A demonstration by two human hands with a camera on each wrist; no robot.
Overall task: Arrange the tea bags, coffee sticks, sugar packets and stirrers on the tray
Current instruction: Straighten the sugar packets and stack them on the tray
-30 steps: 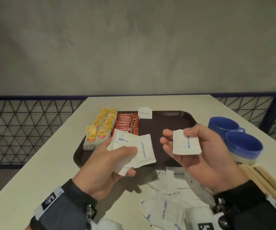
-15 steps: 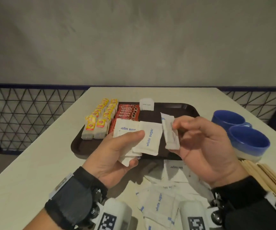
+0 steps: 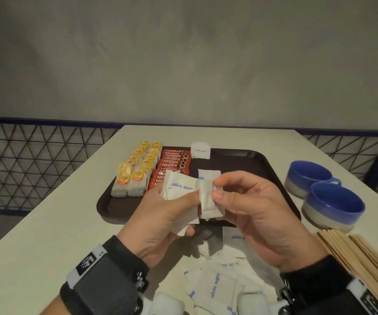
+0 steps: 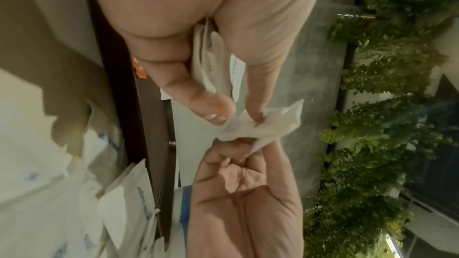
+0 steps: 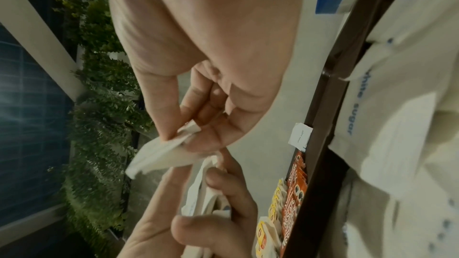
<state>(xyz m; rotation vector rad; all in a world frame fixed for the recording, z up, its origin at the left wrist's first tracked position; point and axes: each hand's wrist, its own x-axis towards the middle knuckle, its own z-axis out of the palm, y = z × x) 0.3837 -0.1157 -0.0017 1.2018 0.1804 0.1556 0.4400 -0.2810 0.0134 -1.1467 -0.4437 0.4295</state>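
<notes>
Over the near edge of the dark brown tray (image 3: 240,158), my left hand (image 3: 170,212) grips a small stack of white sugar packets (image 3: 181,186). My right hand (image 3: 247,201) pinches one more sugar packet (image 3: 208,196) between thumb and fingers, its edge against the stack. In the right wrist view the pinched packet (image 5: 161,152) hangs from my fingertips. Yellow-tagged tea bags (image 3: 135,171) fill the tray's left side, with red coffee sticks (image 3: 172,164) beside them. A lone sugar packet (image 3: 200,150) sits at the tray's far edge. Wooden stirrers (image 3: 360,262) lie on the table at the right.
Several loose sugar packets (image 3: 215,283) lie on the white table (image 3: 47,235) just below my hands. Two blue cups (image 3: 328,196) stand right of the tray. A wire mesh fence (image 3: 36,162) and a grey wall run behind the table.
My right hand has carried its single packet leftward until it meets the stack in my left hand. The left hand has risen slightly towards it.
</notes>
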